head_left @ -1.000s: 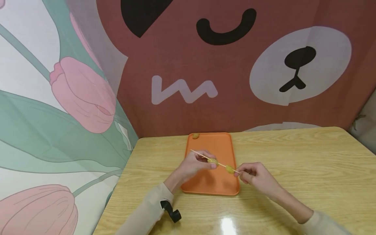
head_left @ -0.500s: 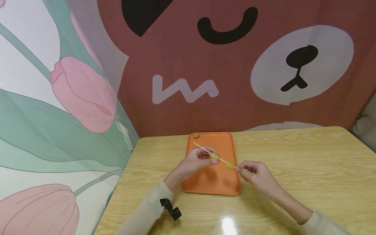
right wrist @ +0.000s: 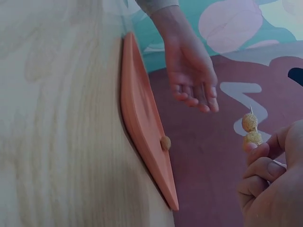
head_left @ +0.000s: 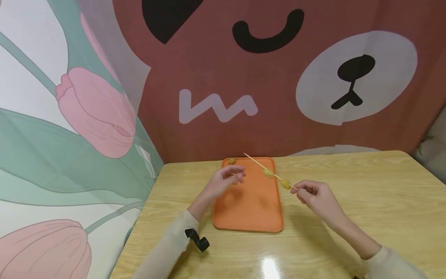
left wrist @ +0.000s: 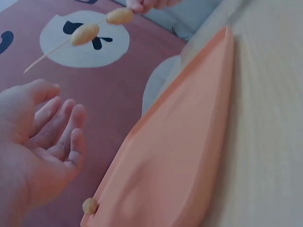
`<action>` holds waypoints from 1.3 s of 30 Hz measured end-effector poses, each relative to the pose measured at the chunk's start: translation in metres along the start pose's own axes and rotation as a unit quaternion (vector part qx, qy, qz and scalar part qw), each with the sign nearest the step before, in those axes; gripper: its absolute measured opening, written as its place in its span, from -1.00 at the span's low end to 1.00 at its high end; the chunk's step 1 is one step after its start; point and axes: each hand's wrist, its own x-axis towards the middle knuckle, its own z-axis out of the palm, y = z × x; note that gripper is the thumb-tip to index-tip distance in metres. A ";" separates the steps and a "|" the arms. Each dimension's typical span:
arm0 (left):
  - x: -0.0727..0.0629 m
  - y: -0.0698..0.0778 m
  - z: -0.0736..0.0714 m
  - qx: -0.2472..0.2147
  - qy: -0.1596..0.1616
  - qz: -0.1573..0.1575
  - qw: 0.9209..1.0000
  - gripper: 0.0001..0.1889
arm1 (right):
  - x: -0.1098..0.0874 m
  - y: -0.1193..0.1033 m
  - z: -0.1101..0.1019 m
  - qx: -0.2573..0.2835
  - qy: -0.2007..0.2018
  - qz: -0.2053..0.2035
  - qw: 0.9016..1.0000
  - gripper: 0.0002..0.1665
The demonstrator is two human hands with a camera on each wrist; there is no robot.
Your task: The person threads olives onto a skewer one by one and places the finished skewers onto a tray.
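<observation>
My right hand (head_left: 318,199) pinches the lower end of a thin wooden skewer (head_left: 254,160), raised above the tray's right side. Two yellowish oval pieces (head_left: 268,173), perhaps fruit, are threaded on it with a gap between them, and its pointed end slants up to the left. My left hand (head_left: 223,182) hovers over the tray's left part, fingers loosely bent and holding nothing; the left wrist view shows its palm (left wrist: 28,175) apart from the skewer. A third, browner oval piece (head_left: 231,161) lies in the far left corner of the orange tray (head_left: 258,217).
The tray lies on a wood-grain table (head_left: 366,193). Behind the table's far edge hangs a cloth with a bear print (head_left: 278,77), and a tulip-print cloth (head_left: 97,112) hangs at the left. A black strap (head_left: 198,240) sticks out from the left sleeve.
My left hand has let go of the oval piece on the skewer and drawn back to the left. My right hand has carried the skewer up and to the right.
</observation>
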 end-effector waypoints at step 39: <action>0.095 -0.046 -0.040 0.510 0.094 -0.062 0.853 -0.75 | 0.012 0.021 -0.043 -0.018 0.073 0.042 0.996 -0.74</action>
